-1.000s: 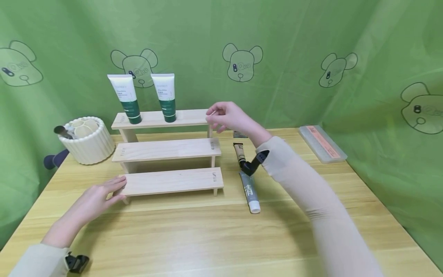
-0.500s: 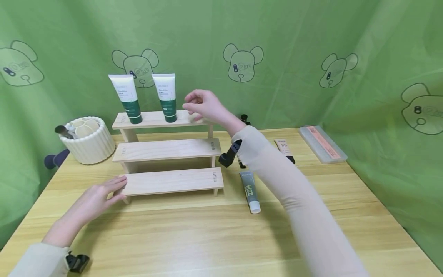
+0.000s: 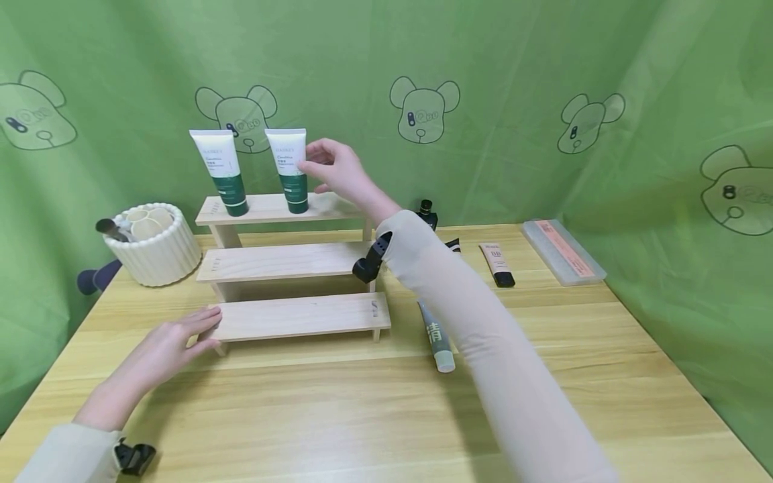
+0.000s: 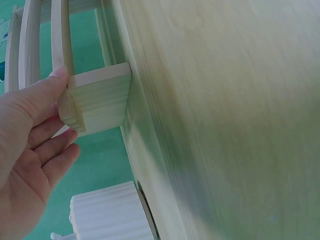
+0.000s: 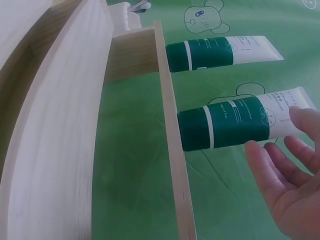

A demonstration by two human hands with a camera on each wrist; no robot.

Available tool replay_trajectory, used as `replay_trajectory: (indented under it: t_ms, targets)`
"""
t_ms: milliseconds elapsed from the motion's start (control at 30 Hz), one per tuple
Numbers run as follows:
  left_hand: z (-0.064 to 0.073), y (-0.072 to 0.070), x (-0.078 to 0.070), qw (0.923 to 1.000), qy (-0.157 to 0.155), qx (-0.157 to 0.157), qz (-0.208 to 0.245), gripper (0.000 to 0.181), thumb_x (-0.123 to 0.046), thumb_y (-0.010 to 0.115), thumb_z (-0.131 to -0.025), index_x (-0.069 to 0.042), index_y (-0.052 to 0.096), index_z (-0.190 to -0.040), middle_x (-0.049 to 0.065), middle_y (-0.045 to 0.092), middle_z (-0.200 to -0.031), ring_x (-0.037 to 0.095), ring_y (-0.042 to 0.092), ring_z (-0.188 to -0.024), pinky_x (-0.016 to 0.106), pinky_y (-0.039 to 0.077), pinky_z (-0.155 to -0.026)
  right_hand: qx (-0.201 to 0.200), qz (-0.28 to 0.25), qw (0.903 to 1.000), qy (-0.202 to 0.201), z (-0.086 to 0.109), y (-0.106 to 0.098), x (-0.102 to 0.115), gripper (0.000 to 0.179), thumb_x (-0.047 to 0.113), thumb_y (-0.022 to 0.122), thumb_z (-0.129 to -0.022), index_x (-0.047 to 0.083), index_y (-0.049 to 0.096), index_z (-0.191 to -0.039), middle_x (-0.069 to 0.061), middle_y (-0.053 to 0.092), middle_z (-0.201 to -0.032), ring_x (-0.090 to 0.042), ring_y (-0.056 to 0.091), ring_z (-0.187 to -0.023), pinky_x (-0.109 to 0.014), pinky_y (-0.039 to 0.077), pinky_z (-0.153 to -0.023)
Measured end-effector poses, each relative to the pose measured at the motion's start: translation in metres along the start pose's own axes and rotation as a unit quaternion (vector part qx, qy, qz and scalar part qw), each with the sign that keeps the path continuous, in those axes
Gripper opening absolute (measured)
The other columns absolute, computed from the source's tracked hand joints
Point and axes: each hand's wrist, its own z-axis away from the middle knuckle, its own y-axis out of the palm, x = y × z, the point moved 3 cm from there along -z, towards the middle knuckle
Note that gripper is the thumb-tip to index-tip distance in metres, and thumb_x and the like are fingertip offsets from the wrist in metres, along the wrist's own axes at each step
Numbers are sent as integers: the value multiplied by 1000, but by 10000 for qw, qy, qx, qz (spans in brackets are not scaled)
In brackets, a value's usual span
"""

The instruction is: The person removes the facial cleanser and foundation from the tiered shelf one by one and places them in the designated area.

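In the head view, my left hand holds the left end of the lowest step of a three-tier wooden shelf. The left wrist view shows its thumb on the board's edge and the fingers around the end. On the top tier two white-and-green squeeze tubes stand upright on their caps. My right hand is at the right-hand tube, fingers spread. In the right wrist view, its thumb overlaps the white part of that tube, and the other fingers lie beside it. The left-hand tube stands apart from the hand.
A white ribbed pot with brushes stands left of the shelf. Right of it are a grey tube, partly under the right sleeve, a dark bottle, a pink BB tube and a flat clear case.
My right hand has moved left and up from the top tier's right end to the right-hand tube. The left hand and both standing tubes have not visibly moved.
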Motion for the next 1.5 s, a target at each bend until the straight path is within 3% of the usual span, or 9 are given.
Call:
replay_trajectory:
  t_ms: [200,867,1500]
  targets:
    - [0,0,-1,10000,20,-23,6,47,-16,74,-77,6,59,-116,23,54,-122,42,52,-108,56,42,-89,-157,-169,9996,156,-4,3,1,30,15,66,-87,8,56,-114,-4,59,-107,-15,55,-99,-28,56,-68]
    - [-1,-1,-4,10000,-20,-37,20,47,-14,73,-77,6,59,-116,23,54,-122,42,52,-109,56,41,-89,-390,-393,9984,79,5,-2,1,21,9,65,-86,4,58,-106,-7,62,-101,-17,59,-93,-27,56,-67]
    - [0,-1,-4,10000,-79,20,49,46,-16,73,-78,5,59,-117,23,53,-123,43,50,-110,57,41,-89,-94,-357,9990,-242,60,-37,-7,22,9,63,-88,0,57,-107,-12,63,-100,-24,61,-88,-32,56,-71]
